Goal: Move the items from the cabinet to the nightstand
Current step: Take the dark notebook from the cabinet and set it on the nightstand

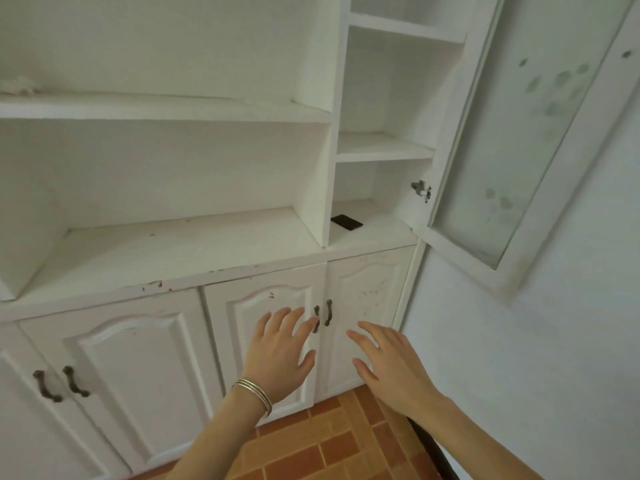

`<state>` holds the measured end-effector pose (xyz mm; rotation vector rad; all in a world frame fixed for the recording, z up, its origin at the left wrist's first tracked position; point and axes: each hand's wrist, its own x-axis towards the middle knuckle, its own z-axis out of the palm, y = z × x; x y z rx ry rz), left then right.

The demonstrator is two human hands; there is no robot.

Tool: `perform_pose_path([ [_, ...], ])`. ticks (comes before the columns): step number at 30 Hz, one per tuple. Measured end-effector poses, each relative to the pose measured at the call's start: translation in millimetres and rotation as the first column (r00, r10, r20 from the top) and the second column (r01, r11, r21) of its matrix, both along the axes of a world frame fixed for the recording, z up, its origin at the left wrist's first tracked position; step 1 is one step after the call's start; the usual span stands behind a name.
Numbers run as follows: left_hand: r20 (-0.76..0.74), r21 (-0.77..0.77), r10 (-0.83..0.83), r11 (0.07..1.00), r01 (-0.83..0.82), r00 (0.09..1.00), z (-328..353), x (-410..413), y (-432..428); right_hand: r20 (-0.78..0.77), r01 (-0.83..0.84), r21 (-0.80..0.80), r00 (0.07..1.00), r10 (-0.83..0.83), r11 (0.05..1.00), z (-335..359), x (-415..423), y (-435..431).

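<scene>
A white cabinet [180,254] with open shelves fills the view. In its narrow right compartment a flat black rectangular item [346,222] lies on the lowest shelf. My left hand [282,355], with bangles on the wrist, is held out with fingers spread in front of the lower doors, its fingertips near the dark door handles [322,317]. My right hand [388,365] is spread open just to the right, below the black item. Neither hand holds anything. The nightstand is not in view.
A frosted glass door [512,140] hangs open to the right of the narrow compartment. A crumpled whitish thing [19,85] lies on the upper left shelf. The lower doors are closed. Orange-brown floor tiles [325,445] lie below, and a white wall [554,358] is on the right.
</scene>
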<state>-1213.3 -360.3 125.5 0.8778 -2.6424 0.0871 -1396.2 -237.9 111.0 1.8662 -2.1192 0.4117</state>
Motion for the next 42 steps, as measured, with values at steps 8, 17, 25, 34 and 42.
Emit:
perform_pose_path([
  [8,0.012,0.026,-0.074,0.997,0.073,0.997,-16,-93,-93,0.038,0.087,0.073,0.995,-0.090,0.994,-9,-87,-76],
  [17,0.031,0.073,-0.205,0.977,0.203,0.978,-3,-207,-200,0.034,0.161,0.098,0.986,-0.165,0.982,20,-190,-186],
  [25,0.098,0.150,-0.208,0.970,0.192,0.973,-30,-259,-249,0.141,0.105,0.188,0.981,-0.133,0.976,-4,-262,-257],
  [34,0.117,0.187,-0.049,0.982,0.026,0.992,-50,-325,-287,0.147,-0.073,0.231,0.988,0.039,0.970,-25,-352,-370],
  [42,0.137,0.209,0.088,0.971,-0.116,0.987,-56,-348,-306,0.158,-0.213,0.341,0.973,0.168,0.916,-50,-395,-463],
])
